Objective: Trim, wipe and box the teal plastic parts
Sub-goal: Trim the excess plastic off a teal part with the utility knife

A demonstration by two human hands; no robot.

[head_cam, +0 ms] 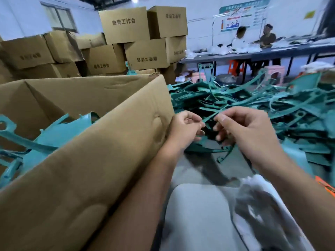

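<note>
A thin teal plastic strip [210, 118] runs between my two hands, just in front of a big heap of teal plastic parts [262, 105]. My left hand [184, 127] pinches its near end with curled fingers. My right hand [243, 129] pinches the strip a little farther along, thumb on top. To the left stands a large open cardboard box [101, 134] with several teal parts [54, 134] lying inside. My left wrist is close against the box's right wall.
A dirty white cloth [262, 211] lies on my lap at lower right, with an orange item [324, 183] at the frame's right edge. Stacked cardboard cartons [126, 40] fill the back left. Two people sit at a long table [235, 55] behind the heap, with plastic stools below.
</note>
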